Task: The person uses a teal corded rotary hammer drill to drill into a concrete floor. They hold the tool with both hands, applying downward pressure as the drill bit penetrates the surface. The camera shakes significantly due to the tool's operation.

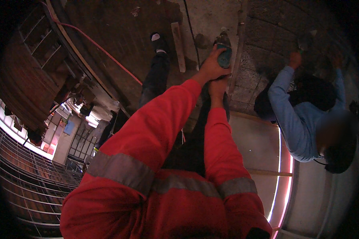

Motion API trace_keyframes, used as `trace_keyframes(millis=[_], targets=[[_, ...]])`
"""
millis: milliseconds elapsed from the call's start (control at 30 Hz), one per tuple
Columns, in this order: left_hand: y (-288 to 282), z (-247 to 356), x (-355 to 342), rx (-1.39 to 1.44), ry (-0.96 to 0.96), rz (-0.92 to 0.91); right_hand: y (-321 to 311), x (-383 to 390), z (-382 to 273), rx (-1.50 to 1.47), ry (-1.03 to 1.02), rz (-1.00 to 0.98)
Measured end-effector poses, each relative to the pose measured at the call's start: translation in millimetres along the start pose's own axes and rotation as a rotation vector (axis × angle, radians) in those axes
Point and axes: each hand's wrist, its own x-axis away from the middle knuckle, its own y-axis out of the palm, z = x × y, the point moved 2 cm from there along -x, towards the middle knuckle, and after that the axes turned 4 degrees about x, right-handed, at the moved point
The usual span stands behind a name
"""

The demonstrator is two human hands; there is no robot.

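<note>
Ahead of me, slightly right of the middle, is a power tool [224,58] with a teal body and a dark, narrower front end pointing away. Its exact kind is too dark to tell. My left hand [212,65] is closed round the side of the teal body. Just behind, my right hand [218,87] is closed at the rear of the tool, its fingers partly hidden. The tool's tip is over the concrete floor [211,20], beside a raised edge; whether it touches cannot be told.
A wooden strip [178,47] lies left of the tool, near a dark cable [191,34]. A red hose [103,49] crosses the left floor. At right, another person in a blue sleeve [283,89] works with a trowel [306,42] over rough block surface [263,44]. Metal mesh [32,187] stands lower left.
</note>
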Motion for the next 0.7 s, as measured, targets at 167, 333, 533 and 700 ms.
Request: trace_keyframes(millis=[167,333,533,700], targets=[[-1.3,1.1,1.0,0.032,-0.010,-0.010,1.9,1.6,-0.8,-0.051,0.009,0.021],[0.9,-1.3,0.6,0.008,-0.005,0.016,2.2,0.8,-1.9,-0.058,-0.013,0.039],[1.1,-0.6,0.5,-0.008,0.000,0.015,3.1,-2.3,4.2,-0.087,-0.019,0.025],[0.0,1.1,-0.1,-0.014,-0.007,0.008,3.1,-1.3,2.5,-0.037,-0.060,0.073]])
